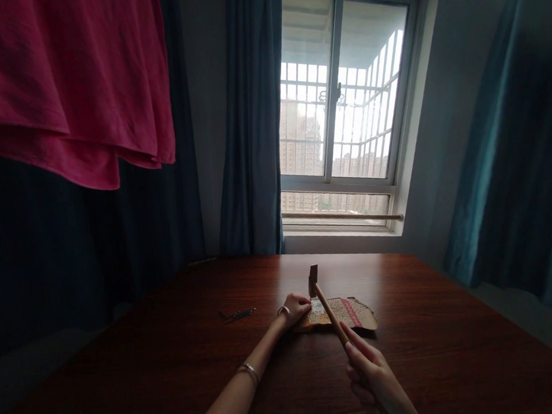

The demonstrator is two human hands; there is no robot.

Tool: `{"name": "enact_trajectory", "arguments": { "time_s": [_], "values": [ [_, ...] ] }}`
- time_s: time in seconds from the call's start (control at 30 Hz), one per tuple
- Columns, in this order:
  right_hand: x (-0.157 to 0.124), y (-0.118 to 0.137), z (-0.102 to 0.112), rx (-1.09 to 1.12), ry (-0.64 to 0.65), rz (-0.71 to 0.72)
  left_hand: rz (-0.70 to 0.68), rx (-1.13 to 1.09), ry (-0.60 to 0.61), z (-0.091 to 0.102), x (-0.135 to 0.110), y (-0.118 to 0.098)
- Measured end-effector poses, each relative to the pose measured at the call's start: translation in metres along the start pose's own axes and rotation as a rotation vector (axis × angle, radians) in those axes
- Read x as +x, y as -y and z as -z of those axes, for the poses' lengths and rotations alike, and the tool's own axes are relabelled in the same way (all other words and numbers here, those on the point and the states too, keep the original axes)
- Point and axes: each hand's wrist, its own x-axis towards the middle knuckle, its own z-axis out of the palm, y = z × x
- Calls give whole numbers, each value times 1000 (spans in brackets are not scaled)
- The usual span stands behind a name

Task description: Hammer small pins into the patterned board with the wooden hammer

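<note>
Table (174,372): dk. reddish-brown w/ wood grain, paler sheen nr. its far edge; cardboard (366,317) on the table: tan, dk. speckles over much of it, pinkish-red stripe across; nails (242,313) on the table's left part: v. dk.; hammer (331,315) over the table: lt. yellowish-brown handle, dk. brownish-grey head; bracelets (248,370) over the table: silvery; cloth (83,88) above the table's left: solid deep pink; curtains (254,107) behind & right of the table: plain dk. blue, teal-ish where lit; window frame (312,182) beyond the table: pale grey
</note>
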Motion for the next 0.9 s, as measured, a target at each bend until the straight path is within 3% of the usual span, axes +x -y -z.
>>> {"name": "enact_trajectory", "arguments": {
  "time_s": [0.37, 0.67, 0.9],
  "values": [
    [-5, 18, -9, -19, 14, 25, 19, -14, -1, 0, 1, 2],
    [0, -3, -8, 23, -14, 7, 62, -2, 16, 1, -1, -2],
    [-2, -4, -6, 38, -66, 3, 30, 15, 32, 5, -3, -7]
  ]
}}
